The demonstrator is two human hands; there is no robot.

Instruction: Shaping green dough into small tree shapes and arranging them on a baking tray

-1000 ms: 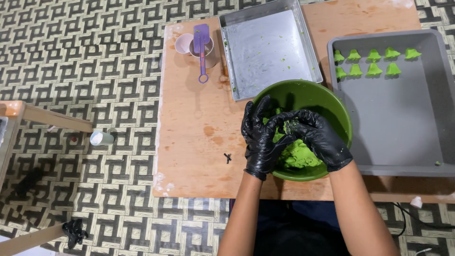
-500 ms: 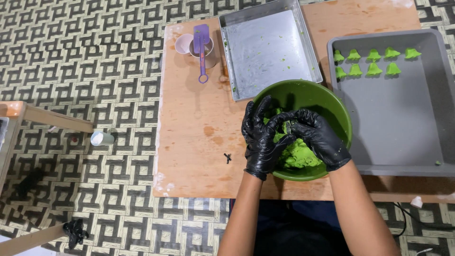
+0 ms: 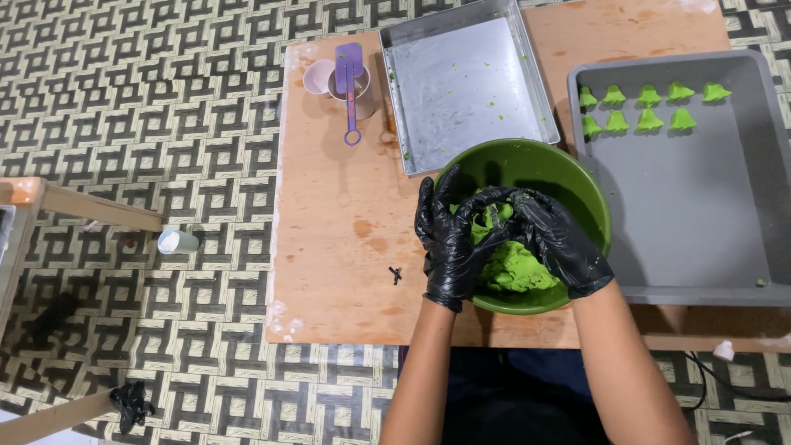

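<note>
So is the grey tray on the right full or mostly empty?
Mostly empty: the grey tray holds only nine small green dough pieces in two rows along its far edge.

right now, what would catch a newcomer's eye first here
The two black-gloved hands, left hand and right hand, meet over the round green bowl at the front of the wooden table, working a lump of bright green dough inside it. To the right, small green cone-shaped dough pieces sit in rows at the far end of a grey rectangular tray.
</note>
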